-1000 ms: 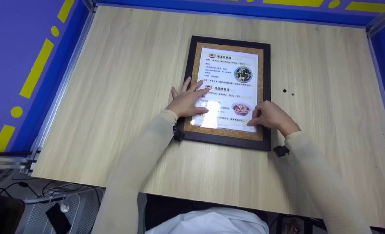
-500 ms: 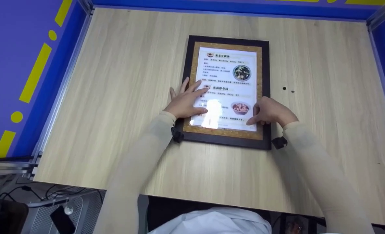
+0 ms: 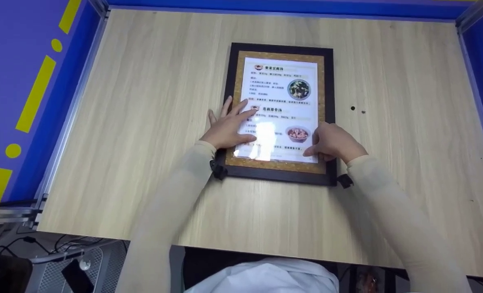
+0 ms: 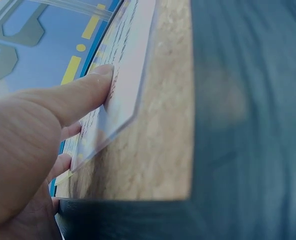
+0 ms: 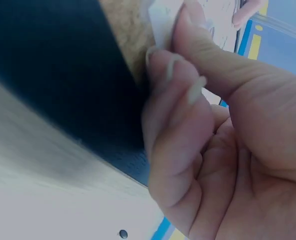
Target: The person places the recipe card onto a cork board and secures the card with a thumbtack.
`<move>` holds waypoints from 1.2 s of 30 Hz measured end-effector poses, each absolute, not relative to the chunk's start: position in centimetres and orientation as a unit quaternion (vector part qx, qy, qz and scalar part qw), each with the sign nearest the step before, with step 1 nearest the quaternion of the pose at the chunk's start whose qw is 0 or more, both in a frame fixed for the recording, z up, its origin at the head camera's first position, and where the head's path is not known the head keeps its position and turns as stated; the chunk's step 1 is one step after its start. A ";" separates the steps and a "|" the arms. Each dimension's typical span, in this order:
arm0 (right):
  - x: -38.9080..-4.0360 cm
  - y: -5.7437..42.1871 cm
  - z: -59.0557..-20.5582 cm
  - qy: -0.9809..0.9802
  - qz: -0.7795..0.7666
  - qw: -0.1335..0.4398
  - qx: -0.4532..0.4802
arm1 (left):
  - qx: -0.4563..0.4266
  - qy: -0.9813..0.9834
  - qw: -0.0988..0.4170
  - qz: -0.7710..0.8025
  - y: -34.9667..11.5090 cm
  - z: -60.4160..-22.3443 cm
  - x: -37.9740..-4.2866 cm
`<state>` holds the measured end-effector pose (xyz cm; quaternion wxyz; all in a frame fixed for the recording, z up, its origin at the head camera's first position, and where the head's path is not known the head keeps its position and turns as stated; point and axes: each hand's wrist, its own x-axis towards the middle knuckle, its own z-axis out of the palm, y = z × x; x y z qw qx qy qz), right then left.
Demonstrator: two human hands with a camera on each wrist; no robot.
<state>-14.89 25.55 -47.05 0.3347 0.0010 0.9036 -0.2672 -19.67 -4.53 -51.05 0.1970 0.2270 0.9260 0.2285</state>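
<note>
A laminated recipe sheet [image 3: 266, 87] with two bowl photos lies on a cork board [image 3: 231, 160] inside a dark wooden frame [image 3: 278, 175]. My left hand [image 3: 227, 132] rests spread across the sheet's lower left side, its fingers reaching over the frame. In the left wrist view the thumb [image 4: 90, 92] presses on the sheet, whose near corner stands a little off the cork. At the lower right, my right hand [image 3: 333, 140] pinches the sheet's edge, thumb on top and the other fingers [image 5: 175, 100] curled beside it over the frame's side.
The frame lies on a wood-grain table [image 3: 164, 101] walled by blue panels [image 3: 17, 93]. Right of it are a small black dot [image 3: 352, 108] and a smaller dark speck [image 3: 363, 112]. A phone-like black object [image 3: 77, 276] sits in a mesh basket below the table.
Both hands keep nearly the same places on the sheet and frame. The whole head view has shifted slightly, so everything appears a little farther left.
</note>
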 end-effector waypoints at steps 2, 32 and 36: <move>-14.9 25.5 -47.2 0.905 -0.267 0.331 -0.001 | 0.228 0.926 0.197 0.227 -4.6 -51.0 -19.7; -16.8 35.1 -50.5 0.941 -0.292 -0.022 0.171 | 0.227 0.920 0.193 0.253 -5.1 -51.4 -19.7; -17.1 35.6 -50.2 0.946 -0.285 -0.009 0.157 | 0.230 0.920 0.190 0.256 -4.9 -51.5 -19.6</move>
